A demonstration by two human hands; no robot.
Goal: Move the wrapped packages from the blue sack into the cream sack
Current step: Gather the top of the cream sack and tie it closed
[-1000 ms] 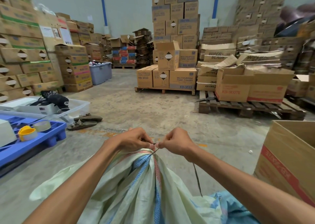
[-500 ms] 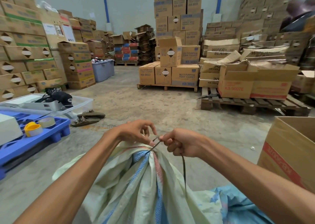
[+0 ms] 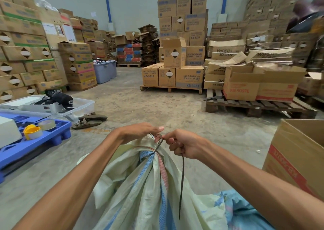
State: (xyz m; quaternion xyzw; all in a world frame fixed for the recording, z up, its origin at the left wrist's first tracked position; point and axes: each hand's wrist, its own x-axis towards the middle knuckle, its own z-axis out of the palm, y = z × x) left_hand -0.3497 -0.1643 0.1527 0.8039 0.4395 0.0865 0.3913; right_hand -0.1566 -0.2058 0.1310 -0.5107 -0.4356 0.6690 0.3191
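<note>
two hands meet over the bunched neck of the cream sack [image 3: 140, 186], fingertips almost touching. the right hand [image 3: 182, 144] has its fingers curled shut, pinching a thin dark string [image 3: 182, 177] between thumb and forefinger; one end of the string runs from the pinch down to the gathered neck, where it seems to wrap around the cloth, and the other end hangs loose below the fist, down the front of the sack. the left hand [image 3: 140, 131] lies palm down on top of the gathered cloth, fingers bent and closed over the sack's mouth, its fingertips right at the string; whether they also grip the string cannot be told.

the cream sack stands upright between the forearms, its cloth pulled into folds with blue and red woven stripes running down from the neck. the blue sack [image 3: 245, 210] lies crumpled on the floor just beside it, at the lower right, partly under the right forearm. no wrapped packages show.

further out, an open cardboard box [image 3: 298, 156] stands at the right, a blue plastic pallet [image 3: 35, 142] with a yellow tape dispenser [image 3: 32, 131] at the left, a pair of sandals [image 3: 91, 120] on the concrete floor beyond it, and stacks of cartons [image 3: 182, 37] on wooden pallets behind.
</note>
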